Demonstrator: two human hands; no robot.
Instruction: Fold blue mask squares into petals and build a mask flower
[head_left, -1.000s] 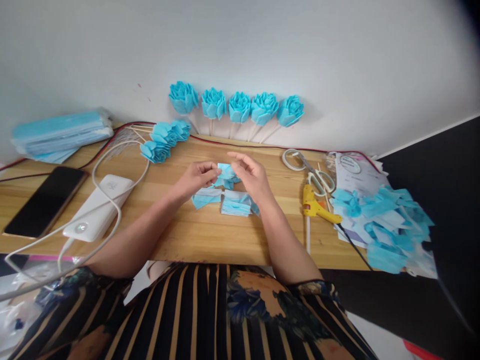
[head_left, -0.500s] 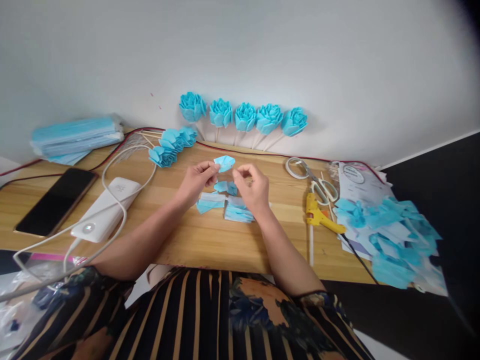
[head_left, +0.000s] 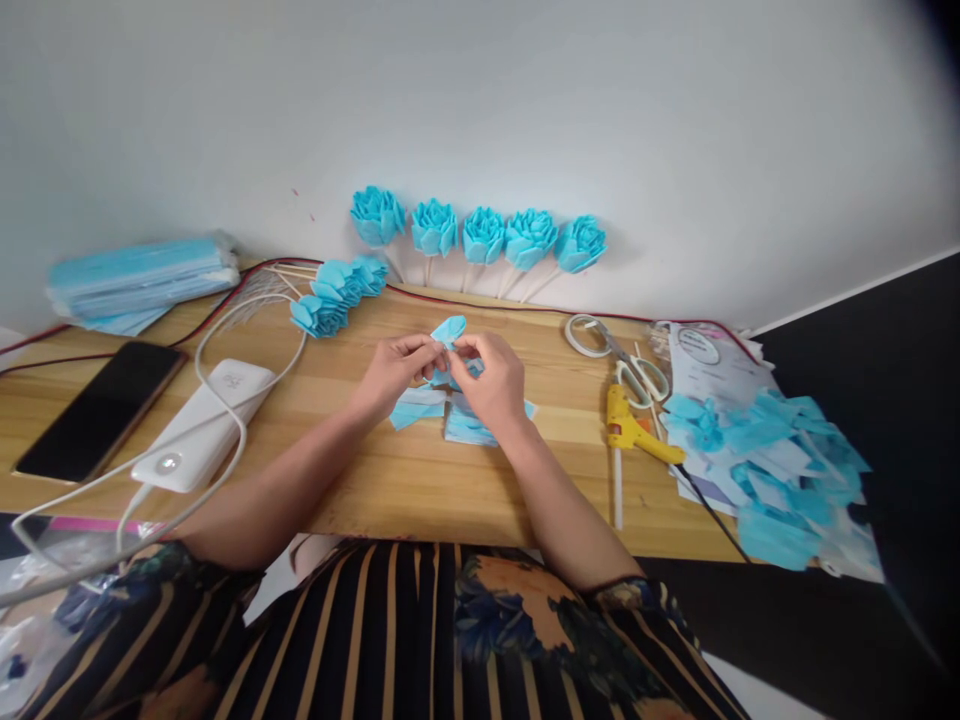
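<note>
Head camera, looking down at a wooden table (head_left: 435, 490): two bare hands meet above its middle, with a small folded blue piece (head_left: 451, 328) between their fingertips. The left hand (head_left: 396, 368) has its thumb and forefinger pressed together on the lower part of the piece. The right hand (head_left: 491, 380) pinches it there too, fingertips close against those of the left, while the rounded top of the piece juts up clear of both.

Just below the hands lie some blue bits (head_left: 441, 378), partly hidden by the fingers; they look like more folded pieces, though the view is too small to be sure. Nearer the person, a blue-and-white strip (head_left: 418, 408) lies beside a small layered stack (head_left: 466, 420), which the right wrist partly covers.

Five blue flowers (head_left: 484, 236) on pale sticks lean against the wall in a row, and a bunch of similar flowers (head_left: 337, 290) lies on the table to the left. On the right are a tape roll (head_left: 587, 336), scissors (head_left: 641, 382), a yellow glue gun (head_left: 637, 432) and a heap of blue and white scraps (head_left: 780, 460). A phone (head_left: 100, 410) and a white power bank (head_left: 202, 425) rest at left.
</note>
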